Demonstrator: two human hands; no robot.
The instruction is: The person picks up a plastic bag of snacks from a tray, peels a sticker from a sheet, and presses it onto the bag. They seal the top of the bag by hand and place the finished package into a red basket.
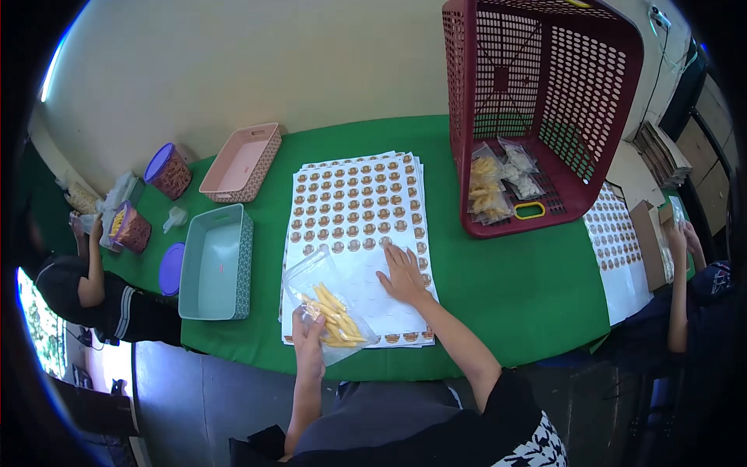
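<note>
My left hand grips the lower left of a clear plastic bag with pale yellow sticks inside. The bag lies tilted over the lower left of a stack of white sticker sheets printed with rows of round brown labels. On the top sheet, my right hand rests with its fingers spread, near the edge of the remaining labels. Its fingertips touch a label in the lowest full row. Bare white backing shows around the bag and beside my right hand.
A maroon crate on its side holds filled bags. Left are a teal basket, a pink basket and purple-lidded jars. One person stands left; another person's hands are right, near a cardboard box.
</note>
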